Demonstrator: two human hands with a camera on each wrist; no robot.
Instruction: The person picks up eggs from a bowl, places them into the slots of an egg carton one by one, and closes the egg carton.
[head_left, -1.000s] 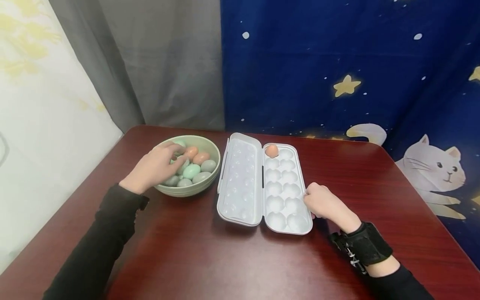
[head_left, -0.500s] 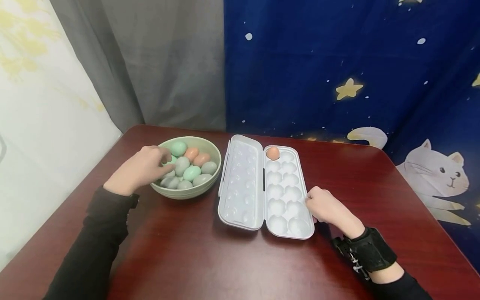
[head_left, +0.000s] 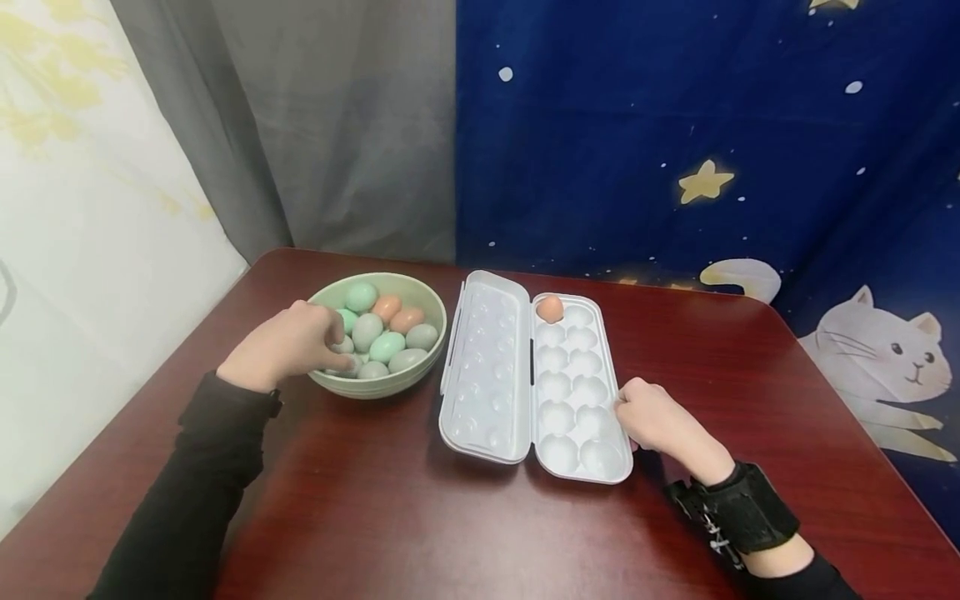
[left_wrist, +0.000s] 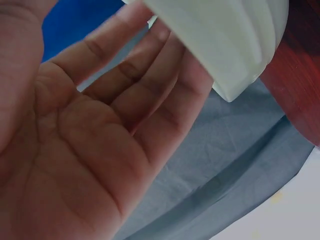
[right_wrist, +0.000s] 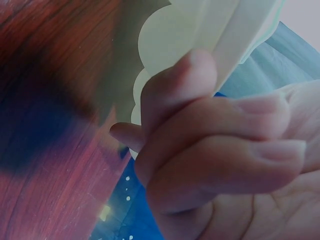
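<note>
Eggs only in head view

Left grip partly hidden behind bowl

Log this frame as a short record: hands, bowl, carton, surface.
left_hand: left hand reaching over the bowl's left rim, thumb at a grey egg; grip unclear, fingertips hidden
right_hand: right hand with curled fingers at the carton's right edge
bowl: pale green bowl, left of the carton
bowl_contents: green, grey and orange eggs; two orange visible
carton: white egg carton, open, lid toward the bowl
carton_fill: one orange egg, far-left cup; other eleven cups empty
surface: dark red-brown table
</note>
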